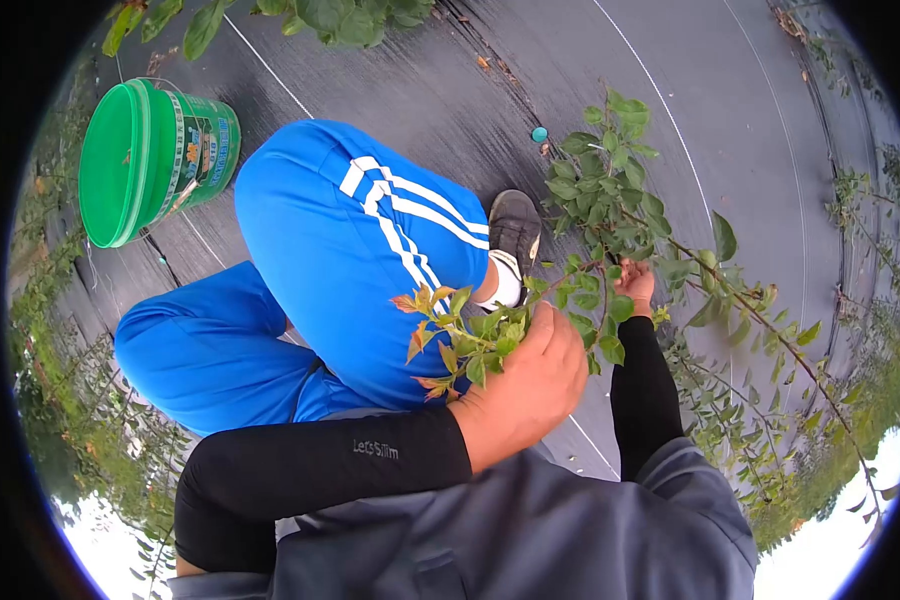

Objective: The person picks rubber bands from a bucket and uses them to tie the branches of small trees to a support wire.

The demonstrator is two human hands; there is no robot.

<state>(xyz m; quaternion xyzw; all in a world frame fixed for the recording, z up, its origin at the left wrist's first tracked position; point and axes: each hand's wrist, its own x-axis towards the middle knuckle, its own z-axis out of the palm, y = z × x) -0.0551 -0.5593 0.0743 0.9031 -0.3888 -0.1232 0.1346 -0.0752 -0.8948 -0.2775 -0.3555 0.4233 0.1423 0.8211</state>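
Note:
My left hand (530,385), in a black sleeve, is closed around a leafy shoot (475,345) with green leaves and reddish tips, which points left over my knee. Its fingertips are partly hidden behind the hand and leaves. My right hand (637,287), farther out, is among the leaves of a branch (620,205). Its fingers look curled in, and leaves cover what they hold, if anything. From there a long thin stem (760,315) runs down to the right.
A green bucket (160,160) lies tilted at the left on dark ground sheet (410,90). My bent legs in blue trousers (340,220) and a dark shoe (515,235) are close to the branches. Leaves (350,15) hang in at the top. A small teal disc (539,134) sits on the sheet.

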